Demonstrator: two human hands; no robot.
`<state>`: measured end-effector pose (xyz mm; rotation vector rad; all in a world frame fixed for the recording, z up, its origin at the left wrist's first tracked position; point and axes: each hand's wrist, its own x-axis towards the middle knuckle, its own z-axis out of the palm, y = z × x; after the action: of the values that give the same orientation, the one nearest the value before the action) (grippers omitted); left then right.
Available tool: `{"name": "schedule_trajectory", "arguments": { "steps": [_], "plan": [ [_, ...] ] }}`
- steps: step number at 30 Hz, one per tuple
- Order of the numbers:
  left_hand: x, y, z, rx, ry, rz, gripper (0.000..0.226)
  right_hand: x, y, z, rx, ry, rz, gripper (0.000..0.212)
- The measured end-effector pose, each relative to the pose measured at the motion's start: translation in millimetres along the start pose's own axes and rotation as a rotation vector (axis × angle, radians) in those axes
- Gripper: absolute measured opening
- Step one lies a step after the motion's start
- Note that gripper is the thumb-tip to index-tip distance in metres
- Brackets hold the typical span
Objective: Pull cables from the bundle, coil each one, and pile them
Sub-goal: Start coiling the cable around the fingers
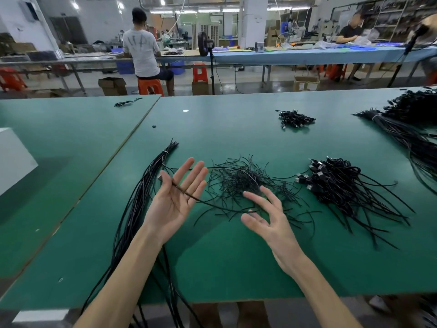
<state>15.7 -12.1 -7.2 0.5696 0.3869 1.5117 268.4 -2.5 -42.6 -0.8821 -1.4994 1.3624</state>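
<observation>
Cable, one, black: thin, light and limp by our judgement, draped across our left hand, flat and palm-up, beside our right hand, fingers spread, empty; we would pinch it near the thumb-side end.

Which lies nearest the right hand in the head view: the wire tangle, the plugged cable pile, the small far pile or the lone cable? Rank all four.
1. The wire tangle, just beyond the right hand.
2. The plugged cable pile, off to its right.
3. The small far pile, farther back.
4. The lone cable, far back on the left.
</observation>
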Motion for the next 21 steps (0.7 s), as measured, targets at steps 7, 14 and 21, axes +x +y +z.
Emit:
{"name": "schedule_trajectory", "arguments": {
  "steps": [7, 14, 21],
  "plan": [
    [4.4, -12.6, 42.6, 0.123, -0.161, -0.058, 0.067, -2.1, -3.1, 10.3, -0.377, -0.098, -0.17, 0.037],
    [2.9, -36.7, 65.9, 0.289, -0.172, -0.18, 0.071, -6.9, -3.0, 12.6, -0.223, -0.198, -0.096, 0.045],
    [-3.1, -18.6, 60.7, 0.046, -0.192, -0.292, 0.061, -7.6, -8.4, 9.4, -0.131, -0.28, -0.014, 0.052]
  ]
}}
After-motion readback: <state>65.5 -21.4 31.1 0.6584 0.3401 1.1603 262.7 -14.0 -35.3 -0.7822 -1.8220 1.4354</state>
